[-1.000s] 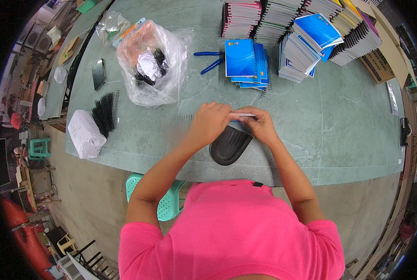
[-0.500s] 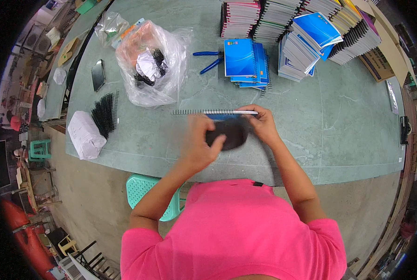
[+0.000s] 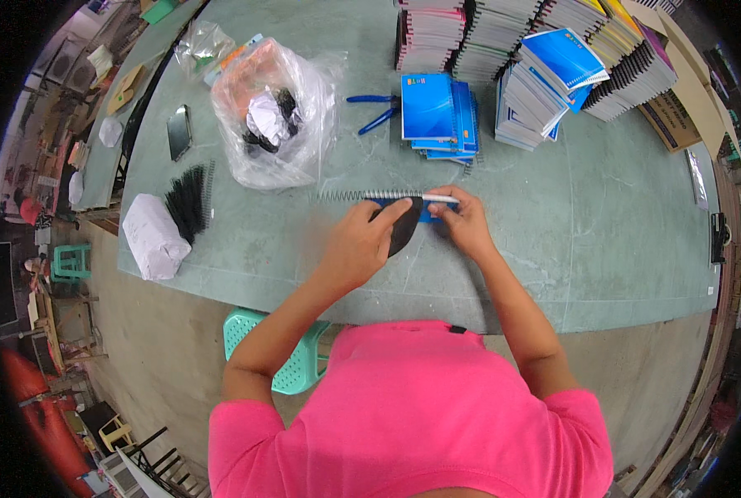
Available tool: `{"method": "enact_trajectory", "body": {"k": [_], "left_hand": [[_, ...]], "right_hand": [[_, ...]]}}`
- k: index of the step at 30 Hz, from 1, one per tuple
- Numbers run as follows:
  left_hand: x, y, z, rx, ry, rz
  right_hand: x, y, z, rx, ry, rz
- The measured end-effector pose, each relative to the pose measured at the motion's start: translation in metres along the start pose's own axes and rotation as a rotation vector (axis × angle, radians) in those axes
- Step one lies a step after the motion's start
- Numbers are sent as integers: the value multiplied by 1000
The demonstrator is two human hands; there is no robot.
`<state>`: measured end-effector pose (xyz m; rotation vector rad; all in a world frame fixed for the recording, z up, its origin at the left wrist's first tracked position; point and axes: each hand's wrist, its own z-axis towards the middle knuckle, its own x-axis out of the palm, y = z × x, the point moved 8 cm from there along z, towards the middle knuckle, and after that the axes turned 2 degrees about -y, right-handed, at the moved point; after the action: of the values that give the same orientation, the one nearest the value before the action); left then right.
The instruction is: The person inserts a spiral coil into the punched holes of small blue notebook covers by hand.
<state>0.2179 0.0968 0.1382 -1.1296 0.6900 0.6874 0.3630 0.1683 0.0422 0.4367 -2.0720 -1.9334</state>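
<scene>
A small notebook (image 3: 405,228) with a black back cover and a blue front lies on the grey-green table (image 3: 603,241) just in front of me. A wire spiral coil (image 3: 345,197) sticks out to the left of its top edge. My left hand (image 3: 360,242) rests on the notebook's left part, fingers near the coil. My right hand (image 3: 463,222) pinches the notebook's top right edge, where the coil ends.
A pile of blue notebooks (image 3: 435,112) and blue pliers (image 3: 374,112) lie beyond my hands. Tall stacks of notebooks (image 3: 553,58) fill the back right. A clear plastic bag (image 3: 275,112) sits at the back left, with black coils (image 3: 189,199), a white bundle (image 3: 153,236) and a phone (image 3: 178,131) further left.
The notebook has shifted a little away from me on the table. My left hand moved up onto its left side, and more of the coil now sticks out at the left.
</scene>
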Motion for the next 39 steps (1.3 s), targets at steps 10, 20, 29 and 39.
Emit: {"method": "enact_trajectory", "body": {"k": [10, 20, 29, 39], "left_hand": [[-15, -4, 6, -57, -132, -180], [-36, -17, 21, -50, -195, -64], [43, 12, -8, -32, 361, -143], [-11, -44, 17, 261, -242, 167]], "right_hand": [[5, 6, 1, -35, 21, -73], [8, 7, -6, -80, 30, -45], [6, -2, -1, -25, 66, -79], [3, 12, -7, -199, -26, 79]]}}
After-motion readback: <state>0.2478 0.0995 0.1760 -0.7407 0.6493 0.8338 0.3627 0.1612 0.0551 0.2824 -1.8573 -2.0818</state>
